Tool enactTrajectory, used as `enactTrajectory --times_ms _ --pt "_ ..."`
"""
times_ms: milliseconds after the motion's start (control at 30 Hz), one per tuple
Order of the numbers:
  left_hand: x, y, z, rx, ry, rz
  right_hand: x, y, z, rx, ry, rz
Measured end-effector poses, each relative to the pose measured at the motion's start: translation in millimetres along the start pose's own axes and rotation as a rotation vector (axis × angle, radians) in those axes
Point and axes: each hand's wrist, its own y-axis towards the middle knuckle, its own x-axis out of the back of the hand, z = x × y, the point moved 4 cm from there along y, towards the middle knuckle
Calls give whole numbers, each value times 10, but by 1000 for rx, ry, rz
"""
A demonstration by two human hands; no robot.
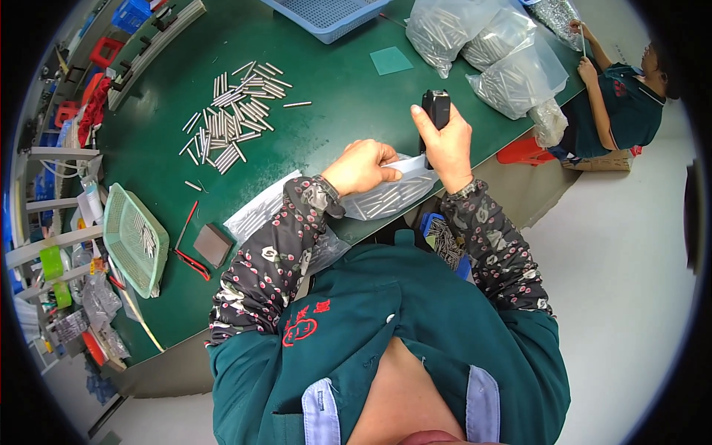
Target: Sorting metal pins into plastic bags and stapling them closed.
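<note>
My left hand pinches the folded-over mouth of a clear plastic bag at the table's near edge. Several metal pins lie inside that bag. My right hand grips a black stapler, held upright with its lower end at the right end of the fold. Whether the stapler's jaws are closed on the plastic is hidden by my fingers. Beside my left forearm lies another clear bag of pins, partly covered by the sleeve. Farther off, a loose pile of metal pins spreads over the green tabletop.
A green mesh basket, red-handled pliers and a brown block lie at left. A blue basket stands at the far edge. Filled plastic bags crowd the right; a co-worker sits beyond. A blue bin is below the edge.
</note>
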Motion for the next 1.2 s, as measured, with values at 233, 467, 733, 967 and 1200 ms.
enactTrajectory --times_ms 233,467,733,967,1200 --pt "33 -14 -54 40 156 -31 -92 -161 164 -40 -117 50" --pt "46 -77 -64 69 112 -244 -207 -199 230 -60 -143 47" --pt "100 -204 -12 -22 44 -154 -246 -151 142 -68 -84 44" --pt "273 -802 285 -102 155 -332 -238 -160 137 -91 -83 18" --pt "215 -795 305 47 -23 -279 -397 -333 264 -56 26 87"
